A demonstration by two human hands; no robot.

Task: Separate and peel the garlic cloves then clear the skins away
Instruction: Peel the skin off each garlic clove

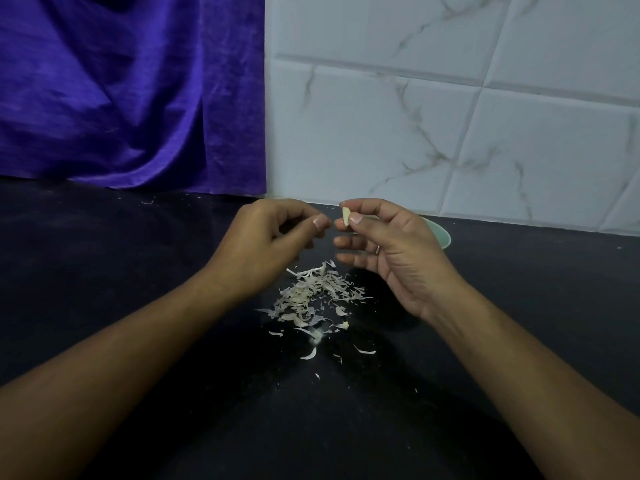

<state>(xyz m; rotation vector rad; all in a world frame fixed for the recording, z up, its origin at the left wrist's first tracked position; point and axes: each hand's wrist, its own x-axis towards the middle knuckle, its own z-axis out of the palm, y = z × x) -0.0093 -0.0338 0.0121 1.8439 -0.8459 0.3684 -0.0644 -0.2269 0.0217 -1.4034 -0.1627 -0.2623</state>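
My right hand (pixel 388 247) pinches a small pale garlic clove (pixel 345 215) between thumb and forefinger, held up above the dark counter. My left hand (pixel 266 244) hovers just to its left with fingers curled, thumb tip close to the clove but apart from it; I see nothing in it. Below both hands lies a pile of thin whitish garlic skins (pixel 315 296), with loose flakes scattered toward me.
A pale green bowl (pixel 441 233) stands behind my right hand, mostly hidden by it. The black counter (pixel 121 271) runs to a purple cloth (pixel 131 98) at the back left and a white marbled tile wall (pixel 450 116) at the back right.
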